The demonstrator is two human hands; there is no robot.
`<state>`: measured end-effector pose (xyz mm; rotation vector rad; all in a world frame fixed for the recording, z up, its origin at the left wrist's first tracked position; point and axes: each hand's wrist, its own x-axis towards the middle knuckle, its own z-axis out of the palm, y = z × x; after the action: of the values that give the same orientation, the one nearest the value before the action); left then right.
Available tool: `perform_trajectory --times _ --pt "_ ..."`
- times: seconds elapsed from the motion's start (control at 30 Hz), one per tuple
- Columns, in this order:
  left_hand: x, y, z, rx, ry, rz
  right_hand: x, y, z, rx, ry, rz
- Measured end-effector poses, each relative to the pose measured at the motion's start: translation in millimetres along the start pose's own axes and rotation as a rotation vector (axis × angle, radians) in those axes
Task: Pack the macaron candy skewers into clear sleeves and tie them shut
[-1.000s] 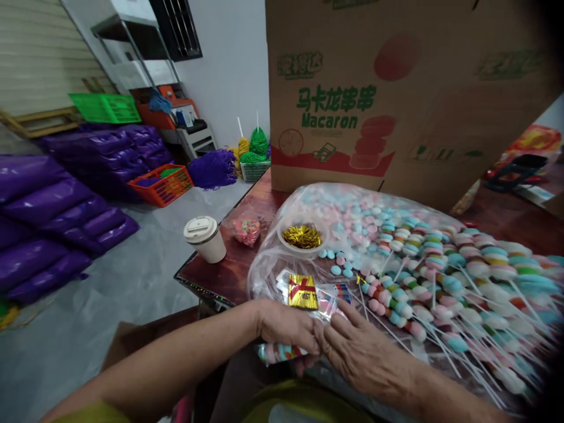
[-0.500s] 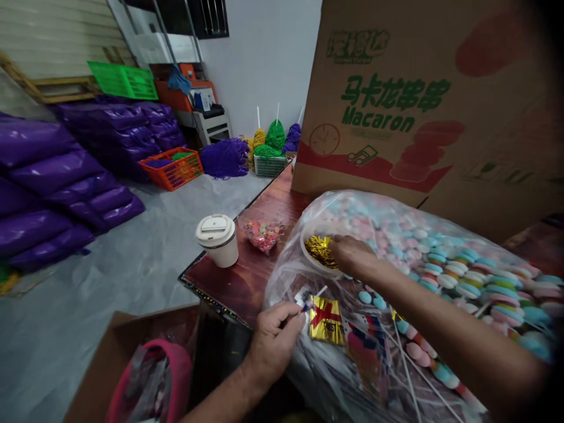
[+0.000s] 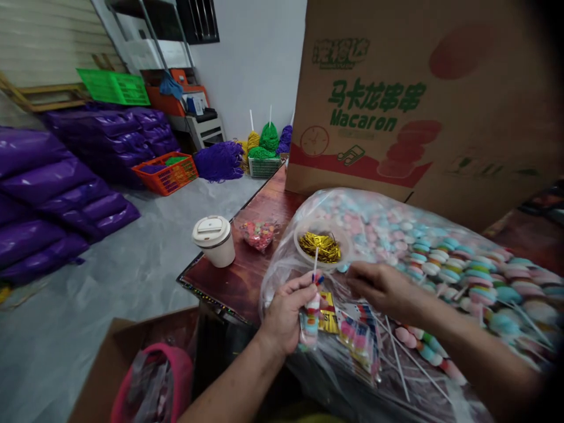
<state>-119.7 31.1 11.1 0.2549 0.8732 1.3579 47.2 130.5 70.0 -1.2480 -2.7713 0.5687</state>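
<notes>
My left hand [image 3: 284, 314] is closed around the neck of a small clear bag with a candy skewer [image 3: 312, 317] inside, its white stick pointing up. To the right, my right hand [image 3: 381, 285] has its fingers pinched together; what they hold, if anything, is too small to make out. Just beyond both hands is a round plastic bowl [image 3: 347, 236] of gold twist ties [image 3: 322, 247]. Below the hands lie a gold packet [image 3: 329, 317] and several printed clear bags [image 3: 359, 338] on plastic sheeting.
Colourful candy skewers [image 3: 480, 279] lie in a large clear bag on the right. A tall cardboard box [image 3: 370, 170] stands behind. A lidded cup [image 3: 215, 244] and a candy bag [image 3: 259, 234] sit on the table's left. An open carton [image 3: 101, 364] stands below.
My right hand has come out of the bowl toward me, near my left hand. My left hand has turned the bagged skewer upright, so its stick and candy now show.
</notes>
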Motion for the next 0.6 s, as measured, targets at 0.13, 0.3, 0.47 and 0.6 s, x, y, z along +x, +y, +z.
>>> perform_trajectory --times 0.13,0.3,0.47,0.6 --pt "-2.2 -10.2 6.1 0.002 0.082 0.063 5.4 9.6 14.6 -0.122 0.185 0.168" --pt "-17.6 -17.7 -11.8 0.019 0.229 0.076 83.4 21.5 21.4 -0.103 0.044 0.123" --pt "-29.2 -9.3 -35.4 0.014 0.274 0.072 131.2 26.8 47.2 -0.013 -0.075 0.124" --pt "-27.3 -0.6 -41.0 0.019 0.3 0.092 138.1 39.0 45.6 0.121 -0.112 0.155"
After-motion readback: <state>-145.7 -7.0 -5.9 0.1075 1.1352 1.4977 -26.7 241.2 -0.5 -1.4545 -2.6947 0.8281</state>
